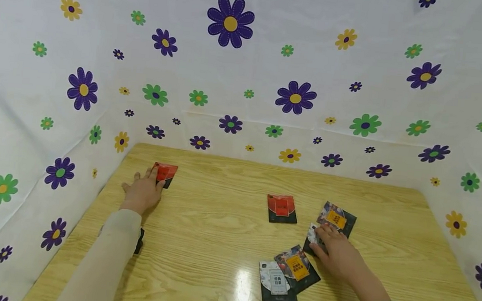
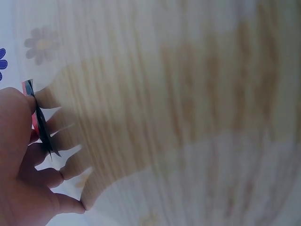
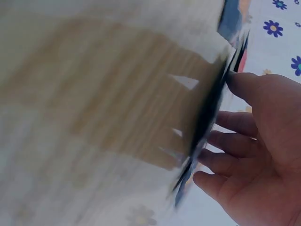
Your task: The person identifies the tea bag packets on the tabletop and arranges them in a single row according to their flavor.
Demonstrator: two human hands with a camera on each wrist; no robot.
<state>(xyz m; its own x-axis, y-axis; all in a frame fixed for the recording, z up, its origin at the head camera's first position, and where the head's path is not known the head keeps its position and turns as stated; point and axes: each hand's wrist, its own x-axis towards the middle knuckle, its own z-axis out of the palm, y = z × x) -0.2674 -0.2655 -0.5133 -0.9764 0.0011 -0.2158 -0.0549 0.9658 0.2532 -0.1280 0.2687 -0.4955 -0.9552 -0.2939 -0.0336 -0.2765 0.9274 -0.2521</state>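
My left hand [image 1: 143, 193] rests with spread fingers on the near-left part of a red and black packet [image 1: 170, 172] at the table's far left. Edge-on in the left wrist view, that packet [image 2: 41, 127] lies among the thumb and fingers. Over on the right, my right hand [image 1: 341, 255] lays its fingers on a white and black packet [image 1: 312, 233], covering much of it. This packet overlaps the near edge of a dark packet with an orange label [image 1: 336, 219]. In the right wrist view the thumb touches a dark packet edge [image 3: 211, 106].
Another red and black packet [image 1: 282, 209] lies right of the table's middle. Nearer, a second orange-label packet [image 1: 297, 268] overlaps a white and black packet [image 1: 278, 284]. Flower-printed white sheeting [image 1: 258, 74] encloses the wooden table [image 1: 196, 244] at the back and sides.
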